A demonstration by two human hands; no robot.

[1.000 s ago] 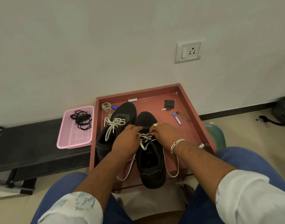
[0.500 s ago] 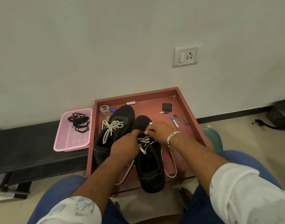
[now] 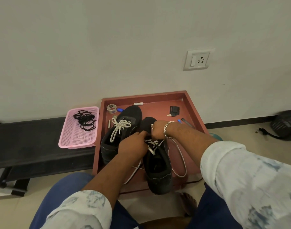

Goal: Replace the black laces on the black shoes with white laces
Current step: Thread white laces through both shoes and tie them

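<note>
Plain indoor room: wall socket (image 3: 198, 60), tiled floor (image 3: 232, 134).

White printed sleeves (image 3: 250, 176), blue trousers (image 3: 58, 192), silver bracelet (image 3: 167, 129).

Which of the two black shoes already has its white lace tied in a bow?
The left shoe, nearer the pink basket: its white lace ends in a bow. On the right shoe, under both hands, the lace ends lie loose on the tray.

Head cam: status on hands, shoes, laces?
Left hand and right hand both pinching white lace on right shoe. Left shoe already laced white, tied. Black laces in pink basket. Nothing in the way.
</note>
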